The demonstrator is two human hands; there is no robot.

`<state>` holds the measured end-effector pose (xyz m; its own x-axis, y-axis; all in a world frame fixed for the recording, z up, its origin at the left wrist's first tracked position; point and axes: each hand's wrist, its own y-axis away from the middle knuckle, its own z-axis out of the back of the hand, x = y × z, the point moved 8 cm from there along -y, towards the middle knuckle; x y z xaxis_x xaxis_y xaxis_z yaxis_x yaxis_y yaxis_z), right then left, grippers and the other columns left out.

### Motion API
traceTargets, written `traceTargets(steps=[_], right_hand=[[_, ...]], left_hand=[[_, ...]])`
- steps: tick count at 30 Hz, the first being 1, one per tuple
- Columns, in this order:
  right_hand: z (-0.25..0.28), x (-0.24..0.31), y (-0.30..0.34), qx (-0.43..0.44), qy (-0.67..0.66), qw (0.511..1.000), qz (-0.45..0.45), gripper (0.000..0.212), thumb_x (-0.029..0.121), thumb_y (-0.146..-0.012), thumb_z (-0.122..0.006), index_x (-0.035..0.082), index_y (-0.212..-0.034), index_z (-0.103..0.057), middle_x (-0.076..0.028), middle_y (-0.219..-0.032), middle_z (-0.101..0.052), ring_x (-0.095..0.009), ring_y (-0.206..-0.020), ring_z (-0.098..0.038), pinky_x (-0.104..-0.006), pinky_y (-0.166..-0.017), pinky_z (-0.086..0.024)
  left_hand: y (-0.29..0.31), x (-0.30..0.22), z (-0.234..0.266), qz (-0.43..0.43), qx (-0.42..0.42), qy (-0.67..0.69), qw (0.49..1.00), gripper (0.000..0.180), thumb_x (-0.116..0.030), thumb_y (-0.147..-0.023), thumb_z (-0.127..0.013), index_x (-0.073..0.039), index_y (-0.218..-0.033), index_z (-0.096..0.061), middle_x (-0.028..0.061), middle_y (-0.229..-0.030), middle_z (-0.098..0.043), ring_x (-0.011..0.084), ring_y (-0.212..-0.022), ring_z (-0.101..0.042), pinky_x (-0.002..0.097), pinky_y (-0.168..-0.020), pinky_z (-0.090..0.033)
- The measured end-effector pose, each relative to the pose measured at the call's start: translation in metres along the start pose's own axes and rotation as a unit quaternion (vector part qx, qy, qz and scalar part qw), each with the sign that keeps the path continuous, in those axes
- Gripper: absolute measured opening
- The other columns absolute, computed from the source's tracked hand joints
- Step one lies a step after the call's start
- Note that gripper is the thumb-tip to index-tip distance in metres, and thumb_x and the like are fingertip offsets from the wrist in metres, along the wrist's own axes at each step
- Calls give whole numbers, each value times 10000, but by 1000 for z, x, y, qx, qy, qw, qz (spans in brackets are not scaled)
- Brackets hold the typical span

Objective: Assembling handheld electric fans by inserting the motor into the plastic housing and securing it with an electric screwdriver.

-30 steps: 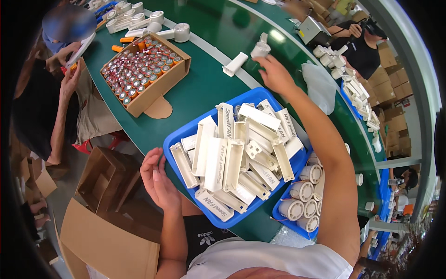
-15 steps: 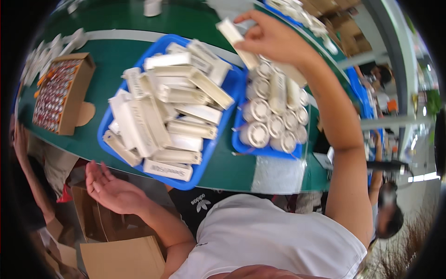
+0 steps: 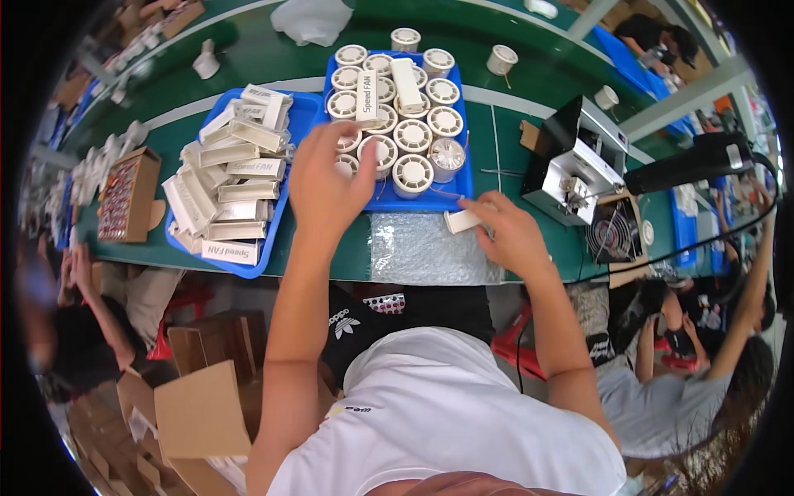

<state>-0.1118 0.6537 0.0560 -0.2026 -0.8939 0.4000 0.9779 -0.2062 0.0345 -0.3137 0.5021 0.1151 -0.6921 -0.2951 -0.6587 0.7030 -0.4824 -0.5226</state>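
My right hand [image 3: 514, 238] pinches a short-looking white plastic casing [image 3: 465, 220] by the near right corner of a blue tray [image 3: 465, 149]. In this tray stand several round white fan units [image 3: 413, 135] with slotted tops and thin wires. Two long white casings lie across them, one with dark print [image 3: 367, 97] and one plain [image 3: 405, 85]. My left hand [image 3: 327, 178] reaches over the tray's left side, thumb and fingers apart. Its fingertips are close to the printed casing's near end; whether they touch cannot be made out.
Another blue tray [image 3: 263, 263], heaped with hollow white casings [image 3: 240, 190], stands to the left. Beyond it is a carton [image 3: 132, 198] of small cylinders. Bubble wrap [image 3: 413, 252] lies at the front edge. A black-and-silver device [image 3: 571, 157] and a fan [image 3: 612, 231] stand right. Co-workers sit on both sides.
The view has shifted. My right hand has come down from the far side of the fan tray to its near corner. My left hand has moved from beside the casing tray to above the fans.
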Motion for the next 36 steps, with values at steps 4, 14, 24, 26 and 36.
traceTargets(steps=[4,14,24,26,36], right_hand=[[11,-23,10,-173,13,982,-67,431,64,-774,-692,169,-1192,-684,-93,-1252,-554,-312,-912,-670,-422,-755,-566],[25,-49,13,-169,18,982,-80,398,44,-805,-652,124,-1194,-669,-147,-1313,-526,-343,-924,-679,-437,-769,-568],[78,-29,58,-389,-93,915,-51,327,36,-822,-710,134,-1134,-713,-80,-1105,-618,-173,-647,-618,-278,-559,-529],[68,-18,45,-343,-92,933,-50,329,36,-823,-705,144,-1133,-714,-71,-1111,-615,-170,-647,-618,-284,-557,-528],[28,-18,15,-222,109,969,-10,221,103,-783,-754,161,-996,-753,-69,-1150,-594,-221,-688,-643,-335,-623,-536]], left_hand=[[-58,-12,-58,-52,-33,-172,983,592,-471,-774,-775,-91,-1213,-656,196,-1193,-617,377,-1049,-606,433,-862,-513],[-105,40,-102,-22,49,-159,986,373,-224,-769,-736,-116,-1123,-696,172,-1200,-630,345,-1037,-650,431,-898,-530],[16,-31,5,-142,60,-23,988,285,-7,-765,-734,-57,-1042,-689,104,-1126,-686,248,-989,-676,340,-871,-532],[41,-19,6,-136,32,8,990,278,10,-756,-732,-50,-1024,-691,110,-1111,-687,261,-985,-676,340,-865,-535],[96,23,25,-71,107,-58,990,188,-4,-709,-779,-79,-879,-747,55,-1040,-675,299,-1011,-650,379,-866,-535]])
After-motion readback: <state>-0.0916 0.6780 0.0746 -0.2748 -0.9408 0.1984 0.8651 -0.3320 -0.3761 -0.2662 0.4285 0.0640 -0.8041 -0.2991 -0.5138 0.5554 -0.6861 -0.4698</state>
